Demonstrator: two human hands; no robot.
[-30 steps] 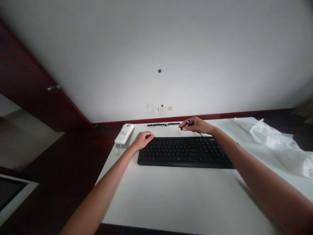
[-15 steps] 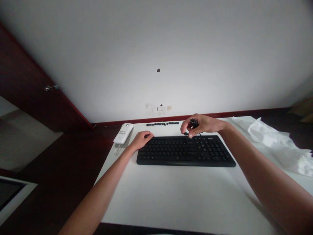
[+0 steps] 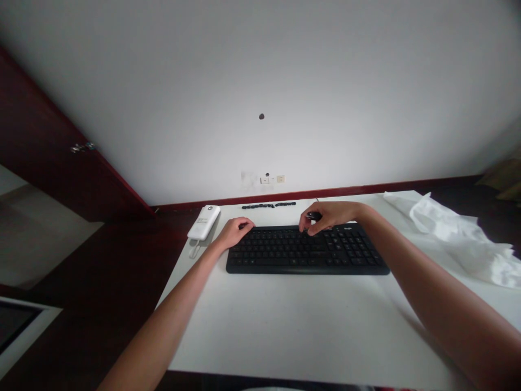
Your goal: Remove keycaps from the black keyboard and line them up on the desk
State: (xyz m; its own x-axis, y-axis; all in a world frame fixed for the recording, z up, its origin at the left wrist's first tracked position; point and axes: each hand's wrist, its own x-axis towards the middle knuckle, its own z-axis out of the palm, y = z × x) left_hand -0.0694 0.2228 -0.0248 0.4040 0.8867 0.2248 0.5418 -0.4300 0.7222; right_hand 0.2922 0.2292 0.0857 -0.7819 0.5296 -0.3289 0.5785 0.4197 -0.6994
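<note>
A black keyboard [image 3: 280,255] with a number pad lies flat on the white table [image 3: 285,320]. My left hand [image 3: 236,232] rests at its far left corner, fingers curled over the edge and gripping it. Over the upper middle of the keys is my right hand [image 3: 321,217], with thumb and fingers pinched together. A small black tool [image 3: 314,216] shows inside this hand; its tip is hidden by the fingers, so its kind is unclear. Several small black keycaps [image 3: 258,206] lie in a row along the far side of the table.
A white power bank [image 3: 203,222] with a short cable stands at the table's left edge. Crumpled white plastic sheeting [image 3: 451,228] covers the right side. Behind the table is a wall with sockets [image 3: 272,179]. A dark red door [image 3: 61,136] is at left.
My right hand has come down and nearer, from behind the keyboard's far edge onto the upper keys, still with the black tool. My left hand stays at the corner.
</note>
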